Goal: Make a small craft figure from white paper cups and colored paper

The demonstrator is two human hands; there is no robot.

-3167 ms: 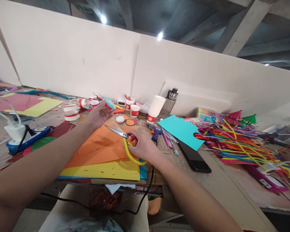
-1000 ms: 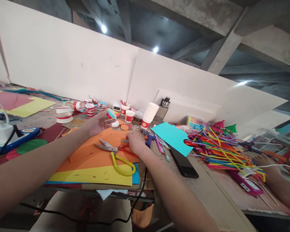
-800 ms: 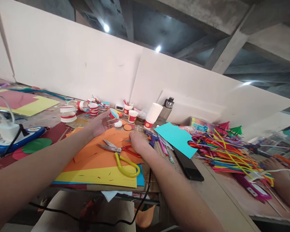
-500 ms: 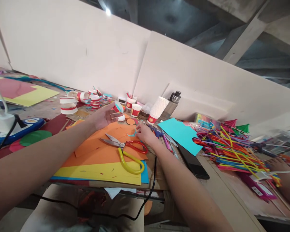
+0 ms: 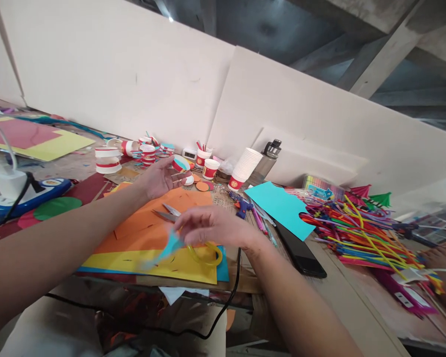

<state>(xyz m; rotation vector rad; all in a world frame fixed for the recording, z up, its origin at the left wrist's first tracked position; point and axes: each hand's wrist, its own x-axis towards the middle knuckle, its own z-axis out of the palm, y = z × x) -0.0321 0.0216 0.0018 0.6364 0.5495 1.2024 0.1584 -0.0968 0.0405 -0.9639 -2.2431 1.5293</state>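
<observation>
My left hand (image 5: 159, 179) holds a cut-down paper cup piece (image 5: 181, 164), red and white outside with light blue inside, between thumb and fingers. My right hand (image 5: 212, 225) is over the scissors, pinching a small light blue paper scrap (image 5: 173, 244) that is smeared by motion. Partly covered by that hand, the scissors (image 5: 208, 257) lie with parted blades on orange paper (image 5: 128, 238) and yellow paper (image 5: 193, 273). A white disc (image 5: 188, 181) and orange paper circles (image 5: 202, 186) sit just past my left hand.
Behind stand a paper cup stack (image 5: 245, 168), single cups (image 5: 210, 169) and a bottle (image 5: 267, 161). To the right are a blue glue gun (image 5: 242, 207), blue sheet (image 5: 278, 206), phone (image 5: 301, 253) and pipe cleaners (image 5: 364, 233). Another person's hand (image 5: 438, 258) rests far right. A black cable (image 5: 238, 267) crosses the front edge.
My right hand has moved left and nearer to me, lifting a blue paper scrap from the table over the scissors. My left hand keeps the cup piece in nearly the same spot.
</observation>
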